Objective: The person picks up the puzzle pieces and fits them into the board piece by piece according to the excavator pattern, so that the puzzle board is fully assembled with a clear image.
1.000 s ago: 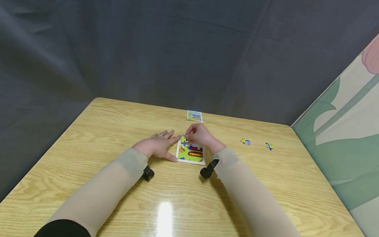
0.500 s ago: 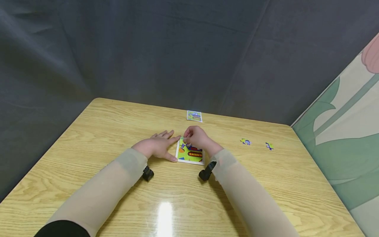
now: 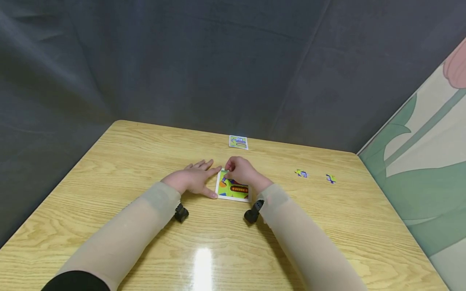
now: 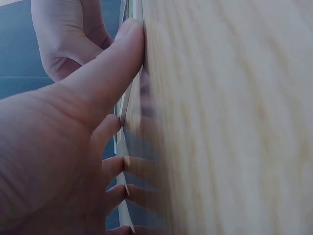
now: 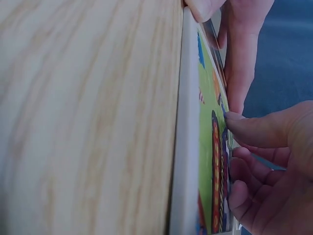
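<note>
Near the center of the head view we see a puzzle board [image 3: 233, 198], flat and roughly square, so no long axis stands out. Inside its white rim is a bright green picture of a digger, whose red track runs left to right near the lower edge.

Over the board's upper right part is the person's right hand [image 3: 242, 168], its fingers curled inward and the thumb brought close to them. In the right wrist view the thumb tip meets the board's surface; we cannot make out whether a piece is pinched beneath. The board's top edge lies right under these fingers, which we judge to be the relation that matters most here.

The left hand [image 3: 194, 179] lies to the left, fingers straight and spread on the desk [image 3: 145, 234]. Its thumb touches the board's lower left corner and its index finger reaches the upper left corner, so it seems to brace that side.

Farther out, in the middle right of the frame, lie two loose pieces: a nearer puzzle piece [image 3: 301, 173] and a farther puzzle piece [image 3: 331, 178]. Both are well apart from the board, and the right hand is the closer one to them. Above the board, near the desk's back edge, lies a small picture card [image 3: 238, 142] with a similar digger.
</note>
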{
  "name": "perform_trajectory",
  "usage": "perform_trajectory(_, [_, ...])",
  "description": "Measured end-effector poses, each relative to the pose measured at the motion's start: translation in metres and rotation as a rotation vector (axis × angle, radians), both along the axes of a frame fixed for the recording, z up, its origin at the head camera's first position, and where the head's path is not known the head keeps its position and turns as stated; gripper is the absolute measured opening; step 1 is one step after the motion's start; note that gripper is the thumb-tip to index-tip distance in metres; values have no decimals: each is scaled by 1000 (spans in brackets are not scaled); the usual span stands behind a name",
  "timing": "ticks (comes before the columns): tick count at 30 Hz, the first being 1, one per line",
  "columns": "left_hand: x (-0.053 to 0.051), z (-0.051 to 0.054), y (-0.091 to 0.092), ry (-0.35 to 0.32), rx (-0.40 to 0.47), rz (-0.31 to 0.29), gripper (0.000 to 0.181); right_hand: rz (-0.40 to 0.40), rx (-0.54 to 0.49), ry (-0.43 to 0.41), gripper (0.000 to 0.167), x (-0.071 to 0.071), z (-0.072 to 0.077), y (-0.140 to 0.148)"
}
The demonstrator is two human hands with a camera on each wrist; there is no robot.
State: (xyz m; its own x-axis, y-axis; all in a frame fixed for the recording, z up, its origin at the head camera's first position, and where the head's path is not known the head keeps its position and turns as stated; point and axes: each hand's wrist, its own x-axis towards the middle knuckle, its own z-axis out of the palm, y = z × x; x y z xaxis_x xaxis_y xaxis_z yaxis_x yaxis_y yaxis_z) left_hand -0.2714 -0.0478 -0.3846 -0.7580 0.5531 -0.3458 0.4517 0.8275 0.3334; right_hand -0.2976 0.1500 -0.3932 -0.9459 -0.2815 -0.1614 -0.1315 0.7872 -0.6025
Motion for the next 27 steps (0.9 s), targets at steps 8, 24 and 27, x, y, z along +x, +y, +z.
perform_trajectory(8, [0,1,0,-2,-1,1,100,46,51,40,12,1,0,-2])
perform_trajectory(24, [1,-1,1,3,8,-9,102,-68,-222,44,12,-1,14,51])
perform_trajectory(27, [1,-2,1,0,17,-9,103,-141,-286,106,14,-4,20,82])
